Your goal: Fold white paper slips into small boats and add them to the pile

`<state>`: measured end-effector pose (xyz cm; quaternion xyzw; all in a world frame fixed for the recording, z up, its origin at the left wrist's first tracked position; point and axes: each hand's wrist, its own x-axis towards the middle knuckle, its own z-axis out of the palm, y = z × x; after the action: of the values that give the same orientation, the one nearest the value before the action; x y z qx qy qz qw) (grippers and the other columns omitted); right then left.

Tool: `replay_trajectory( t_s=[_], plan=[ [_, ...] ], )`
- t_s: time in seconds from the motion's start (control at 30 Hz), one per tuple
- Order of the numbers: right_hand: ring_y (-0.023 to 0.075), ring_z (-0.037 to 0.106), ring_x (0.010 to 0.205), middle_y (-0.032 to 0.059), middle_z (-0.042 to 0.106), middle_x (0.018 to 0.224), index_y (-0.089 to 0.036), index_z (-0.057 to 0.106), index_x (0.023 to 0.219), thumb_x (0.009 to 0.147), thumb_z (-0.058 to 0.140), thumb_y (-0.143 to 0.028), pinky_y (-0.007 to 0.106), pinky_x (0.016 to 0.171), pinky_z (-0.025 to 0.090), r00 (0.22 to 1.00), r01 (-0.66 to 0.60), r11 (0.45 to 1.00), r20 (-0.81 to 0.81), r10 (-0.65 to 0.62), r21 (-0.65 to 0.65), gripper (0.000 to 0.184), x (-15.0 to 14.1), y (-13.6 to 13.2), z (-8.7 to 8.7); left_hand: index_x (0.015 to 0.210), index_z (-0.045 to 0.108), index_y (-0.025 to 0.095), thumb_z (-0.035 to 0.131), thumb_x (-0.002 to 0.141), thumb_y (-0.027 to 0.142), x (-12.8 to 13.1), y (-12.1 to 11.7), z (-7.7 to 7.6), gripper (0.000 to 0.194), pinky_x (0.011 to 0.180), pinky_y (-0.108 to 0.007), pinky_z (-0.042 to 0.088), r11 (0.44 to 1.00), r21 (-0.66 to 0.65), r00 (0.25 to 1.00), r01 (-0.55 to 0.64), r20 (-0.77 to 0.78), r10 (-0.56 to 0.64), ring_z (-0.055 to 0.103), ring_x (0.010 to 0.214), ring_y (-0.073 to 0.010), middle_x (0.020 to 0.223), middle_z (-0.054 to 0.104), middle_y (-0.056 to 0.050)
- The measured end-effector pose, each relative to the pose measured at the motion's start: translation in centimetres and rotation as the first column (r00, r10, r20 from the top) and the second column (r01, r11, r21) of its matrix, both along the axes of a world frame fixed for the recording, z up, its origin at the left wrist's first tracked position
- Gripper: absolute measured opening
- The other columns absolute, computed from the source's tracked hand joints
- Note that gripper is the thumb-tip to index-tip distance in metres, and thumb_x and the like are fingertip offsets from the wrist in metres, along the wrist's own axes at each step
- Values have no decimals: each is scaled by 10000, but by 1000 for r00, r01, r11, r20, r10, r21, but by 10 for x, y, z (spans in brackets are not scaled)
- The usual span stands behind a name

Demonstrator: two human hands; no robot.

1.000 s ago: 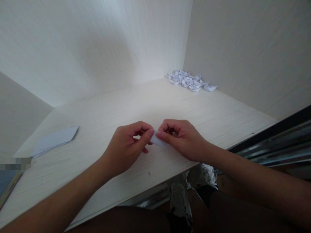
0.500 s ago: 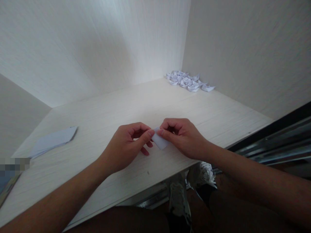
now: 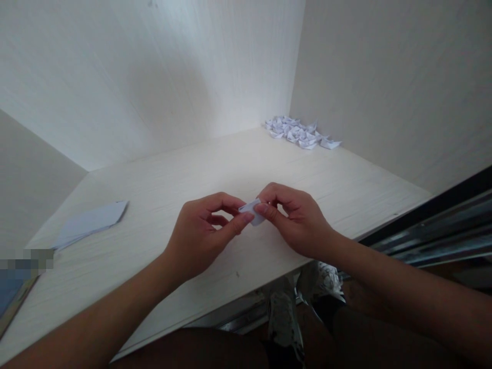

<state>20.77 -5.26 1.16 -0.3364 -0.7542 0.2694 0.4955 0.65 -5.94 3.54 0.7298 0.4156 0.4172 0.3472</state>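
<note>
Between my two hands, just above the tabletop, is a small folded piece of white paper. My left hand pinches its left edge between thumb and fingers. From the other side, my right hand grips the paper with its thumb pressed on the near face and the fingers curled behind. The fingertips cover part of the folds. At the back right corner lies a pile of folded paper boats, out of reach of both hands. A stack of white paper sheets rests to the left of my left hand.
White panels wall in the pale wooden table at the back and sides. A partly blurred-out flat object lies at the left edge. Below the front edge are shoes and crumpled white material.
The folded paper has been turned between my fingers and now shows a smaller face with an edge on top. My left thumb has shifted right along it. The view has tilted slightly.
</note>
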Motion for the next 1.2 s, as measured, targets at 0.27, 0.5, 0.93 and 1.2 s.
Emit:
replay_trajectory(
  t_s=[0.27, 0.5, 0.93, 1.2],
  plan=[
    [130, 603, 742, 19, 665, 804, -185, 644, 843, 970, 618, -169, 272, 694, 476, 999, 43, 972, 14, -47, 233, 131, -2, -4, 1, 909, 736, 220, 762, 865, 216, 1, -8, 4, 52, 659, -207, 631, 954, 292, 995, -75, -42, 91, 716, 779, -116, 898, 761, 3],
    [166, 573, 745, 45, 671, 822, -191, 614, 890, 941, 593, -107, 332, 682, 455, 966, 118, 843, 135, -220, 525, 101, -4, -9, -2, 888, 738, 229, 716, 892, 187, 2, -15, 13, 48, 621, -217, 622, 887, 450, 959, -108, -188, 212, 691, 776, -120, 950, 737, -12],
    [162, 578, 730, 31, 695, 823, -205, 584, 919, 921, 611, -99, 361, 686, 392, 933, 142, 770, 175, -313, 622, 109, -4, -10, -4, 835, 736, 239, 748, 882, 229, 3, -16, 16, 50, 583, -237, 611, 834, 532, 931, -145, -212, 297, 718, 786, -151, 929, 754, -23],
    [161, 557, 713, 31, 685, 799, -199, 590, 906, 923, 615, -103, 360, 673, 360, 914, 162, 759, 193, -356, 631, 100, -5, -11, -4, 878, 760, 241, 736, 894, 270, 1, -14, 14, 40, 516, -209, 586, 847, 515, 915, -130, -268, 303, 710, 724, -135, 942, 768, -24]
  ],
)
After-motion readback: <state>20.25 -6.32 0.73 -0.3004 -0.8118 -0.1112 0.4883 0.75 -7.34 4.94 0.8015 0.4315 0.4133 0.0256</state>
